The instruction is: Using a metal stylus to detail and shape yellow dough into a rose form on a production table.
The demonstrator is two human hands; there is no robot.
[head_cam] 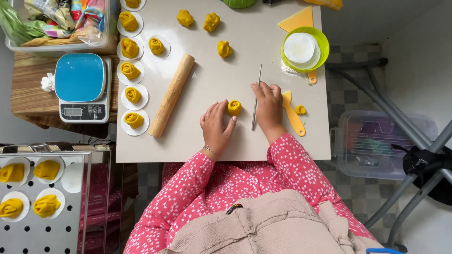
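Note:
A yellow rose-shaped dough piece (234, 107) sits on the pale work board (212, 146). My left hand (216, 123) cups it from the left, fingers spread and touching its side. My right hand (269, 106) rests just right of it, fingers pressing on a thin metal stick (256, 96) that lies flat on the board. A yellow plastic scraper (294, 116) and a small dough scrap (300, 110) lie right of my right hand.
A wooden rolling pin (171, 95) lies left of my hands. Several dough roses on white paper rounds (133, 96) line the left edge; others (211, 22) sit loose at the back. A green bowl (305, 48), a blue scale (83, 87) and a perforated steamer tray (42, 221) are nearby.

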